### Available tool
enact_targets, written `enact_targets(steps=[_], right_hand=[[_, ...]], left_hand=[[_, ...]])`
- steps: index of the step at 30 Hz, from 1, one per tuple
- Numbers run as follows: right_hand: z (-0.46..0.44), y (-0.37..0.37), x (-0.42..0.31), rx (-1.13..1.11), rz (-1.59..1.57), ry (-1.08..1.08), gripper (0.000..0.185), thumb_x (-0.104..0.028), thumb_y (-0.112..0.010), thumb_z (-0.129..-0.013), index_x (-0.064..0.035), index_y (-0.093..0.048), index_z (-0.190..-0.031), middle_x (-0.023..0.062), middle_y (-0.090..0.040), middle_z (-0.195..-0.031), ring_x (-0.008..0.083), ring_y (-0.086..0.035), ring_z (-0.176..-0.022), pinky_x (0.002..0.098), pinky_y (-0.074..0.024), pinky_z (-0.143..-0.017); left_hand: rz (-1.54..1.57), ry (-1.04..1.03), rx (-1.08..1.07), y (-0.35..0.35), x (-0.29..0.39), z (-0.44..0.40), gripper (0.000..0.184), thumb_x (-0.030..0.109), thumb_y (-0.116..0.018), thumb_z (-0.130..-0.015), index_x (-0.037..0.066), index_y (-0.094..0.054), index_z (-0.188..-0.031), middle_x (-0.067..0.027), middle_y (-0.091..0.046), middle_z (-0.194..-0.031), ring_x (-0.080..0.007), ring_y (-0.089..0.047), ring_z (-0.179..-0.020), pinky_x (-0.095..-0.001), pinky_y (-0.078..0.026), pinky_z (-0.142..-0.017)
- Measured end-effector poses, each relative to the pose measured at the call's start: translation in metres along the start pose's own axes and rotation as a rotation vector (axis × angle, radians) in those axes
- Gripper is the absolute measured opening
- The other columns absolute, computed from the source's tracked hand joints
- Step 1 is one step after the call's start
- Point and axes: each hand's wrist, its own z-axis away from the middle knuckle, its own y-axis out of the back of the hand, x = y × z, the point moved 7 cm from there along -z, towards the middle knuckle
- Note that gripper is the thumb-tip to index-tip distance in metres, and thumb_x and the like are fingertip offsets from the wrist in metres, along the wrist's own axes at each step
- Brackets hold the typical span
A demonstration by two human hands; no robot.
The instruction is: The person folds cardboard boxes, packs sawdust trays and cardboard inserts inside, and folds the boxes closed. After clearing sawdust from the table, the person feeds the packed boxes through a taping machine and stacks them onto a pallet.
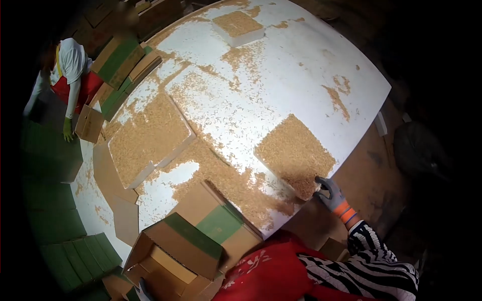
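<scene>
My right hand, in a grey glove with an orange cuff, is at the near right corner of a white tray heaped with brown shavings. Its thumb and fingertips close on the tray's corner. At the bottom left, my left hand shows only as a bit of grey glove at the open cardboard box; its fingers are hidden. Beside that box lies a flat brown and green carton on the white table.
Two more shavings-filled trays stand on the table, one at the left, one at the far end. Loose shavings are scattered around. Another person stands at the far left by cartons. Green boxes are stacked at the lower left.
</scene>
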Motion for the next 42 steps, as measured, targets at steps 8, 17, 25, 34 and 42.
enact_targets(steps=[8,17,25,34,42], right_hand=[[0.052,0.004,0.083,0.471,-0.525,-0.181,0.066,-0.025,-0.075,-0.083,-0.0033,-0.045,-0.137,0.0229,-0.045,-0.139,0.0363,-0.046,-0.128,0.0442,-0.0381,-0.106],[0.018,-0.008,-0.107,0.002,-1.4,-0.222,0.053,-0.02,-0.052,-0.097,0.0008,-0.038,-0.143,0.0162,-0.051,-0.138,0.0276,-0.051,-0.127,0.0394,-0.0436,-0.106],[0.039,-0.057,-0.383,-0.417,-0.32,0.388,0.064,-0.019,-0.06,-0.085,0.0033,-0.04,-0.141,0.0178,-0.056,-0.127,0.026,-0.053,-0.119,0.0395,-0.0433,-0.1],[0.068,-0.161,-0.45,-0.618,-0.287,0.275,0.081,-0.024,-0.077,-0.083,-0.0031,-0.033,-0.147,0.0119,-0.046,-0.14,0.0178,-0.047,-0.124,0.0343,-0.0455,-0.099],[0.034,-0.2,-0.449,-0.732,0.945,0.627,0.058,-0.063,-0.057,-0.085,-0.0065,-0.069,-0.089,0.0177,-0.066,-0.072,0.0343,-0.066,-0.072,0.0429,-0.0515,-0.068]], left_hand=[[0.511,0.157,-0.32,0.005,-0.059,-0.066,0.041,0.03,-0.055,-0.095,0.001,-0.055,-0.124,-0.0115,-0.063,-0.113,-0.0241,-0.063,-0.095,-0.0346,-0.052,-0.084],[0.555,0.005,-0.164,-0.018,-0.016,-0.037,0.036,0.03,-0.06,-0.095,0.005,-0.059,-0.12,-0.0071,-0.063,-0.101,-0.0171,-0.063,-0.082,-0.0322,-0.055,-0.066],[0.655,-0.241,-0.323,-0.01,-0.007,-0.025,0.054,0.04,-0.043,-0.103,-0.001,-0.045,-0.138,-0.0073,-0.054,-0.129,-0.0143,-0.051,-0.112,-0.0269,-0.045,-0.094],[0.957,-0.393,-0.327,-0.034,-0.035,-0.047,0.048,0.032,-0.042,-0.105,0.004,-0.041,-0.144,-0.005,-0.06,-0.118,-0.0098,-0.055,-0.098,-0.0265,-0.047,-0.088],[0.576,-0.503,-0.04,0.011,-0.055,-0.087,0.034,0.023,-0.047,-0.101,-0.002,-0.057,-0.121,-0.0196,-0.063,-0.118,-0.0305,-0.059,-0.11,-0.0373,-0.047,-0.092]])
